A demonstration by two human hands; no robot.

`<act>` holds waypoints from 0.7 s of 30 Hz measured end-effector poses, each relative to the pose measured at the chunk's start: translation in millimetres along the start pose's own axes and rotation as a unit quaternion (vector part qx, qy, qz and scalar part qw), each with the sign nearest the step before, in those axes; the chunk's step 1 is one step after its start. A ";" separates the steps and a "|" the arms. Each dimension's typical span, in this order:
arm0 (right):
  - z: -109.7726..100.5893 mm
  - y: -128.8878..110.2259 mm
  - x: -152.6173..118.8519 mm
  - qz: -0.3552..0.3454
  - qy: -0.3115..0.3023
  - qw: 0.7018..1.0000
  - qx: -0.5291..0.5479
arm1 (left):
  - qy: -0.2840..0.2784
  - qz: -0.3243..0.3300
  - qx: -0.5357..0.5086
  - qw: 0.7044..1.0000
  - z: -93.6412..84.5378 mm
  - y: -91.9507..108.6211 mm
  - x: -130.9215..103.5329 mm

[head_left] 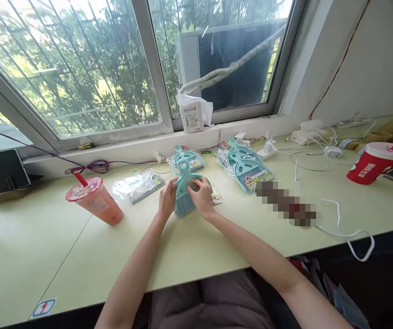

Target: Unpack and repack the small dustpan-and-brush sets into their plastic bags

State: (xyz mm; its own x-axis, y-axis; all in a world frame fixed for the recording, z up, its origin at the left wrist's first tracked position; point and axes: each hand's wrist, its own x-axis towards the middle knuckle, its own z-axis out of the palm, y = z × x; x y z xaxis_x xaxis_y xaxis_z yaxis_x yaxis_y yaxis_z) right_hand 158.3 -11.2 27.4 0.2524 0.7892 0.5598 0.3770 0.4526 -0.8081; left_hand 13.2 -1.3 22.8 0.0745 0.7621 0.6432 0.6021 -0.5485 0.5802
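Observation:
A teal mini dustpan and brush set [184,204] is held in both hands over the middle of the table, its grey-blue bristles pointing toward me. My left hand [167,197] grips its left edge. The fingers of my right hand [201,194] are closed on its right side, near the handle's base; the fingertips partly cover it. A printed card [217,197] shows beside my right hand. Just behind lies another teal dustpan and brush set [194,161]. To the right is a pile of similar sets [246,167] with printed cards. Clear plastic packaging [133,184] lies to the left.
A pink drink cup [97,201] leans at left, near a dark tablet [1,173]. On the right are a red cup [371,167], white cables [349,235], a power strip [308,132] and a pixelated item [285,203]. A tissue pack [192,118] sits on the windowsill.

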 end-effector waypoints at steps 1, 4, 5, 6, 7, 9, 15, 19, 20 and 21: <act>1.6 -0.8 -1.3 0.002 0.007 1.000 0.002 | -0.011 0.006 0.006 1.000 -1.8 -1.8 0.6; 6.7 -2.8 -4.7 0.011 0.013 1.000 0.018 | -0.031 0.017 0.040 0.999 -7.9 -3.7 1.6; 8.4 -3.0 -5.9 0.012 0.011 1.000 0.024 | -0.037 0.026 0.062 0.997 -9.7 -3.1 1.3; 9.9 -2.8 -7.1 0.011 0.010 0.999 0.031 | -0.042 0.040 0.087 0.994 -10.9 -1.9 0.7; 11.2 -2.1 -8.2 0.009 0.010 0.999 0.039 | -0.044 0.056 0.117 0.991 -11.4 -0.2 -0.4; 12.5 0.2 -9.8 0.004 0.008 0.998 0.059 | -0.041 0.089 0.179 0.979 -9.4 4.3 -3.4; 9.1 6.3 -0.9 -0.002 -0.029 0.999 0.041 | -0.032 0.106 0.223 0.968 3.2 8.5 -6.9; 4.6 0.7 4.1 -0.029 -0.096 0.995 0.028 | 0.046 -0.040 0.189 0.980 -14.3 -10.7 5.8; 3.1 -2.3 3.8 -0.033 -0.131 0.990 0.051 | 0.081 -0.078 0.191 0.975 -22.5 -17.9 9.7; 1.1 -5.6 3.5 -0.034 -0.168 0.982 0.081 | 0.115 -0.105 0.191 0.969 -31.1 -25.6 13.2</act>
State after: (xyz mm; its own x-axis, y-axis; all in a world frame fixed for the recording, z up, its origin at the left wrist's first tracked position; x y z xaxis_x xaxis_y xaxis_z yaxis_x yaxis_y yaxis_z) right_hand 156.1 -10.6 33.6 -0.0874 0.8354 0.5426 0.2285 0.5470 -0.8054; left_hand -25.9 12.2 32.0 -0.2353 0.7220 0.6507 0.8386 -0.1876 0.5114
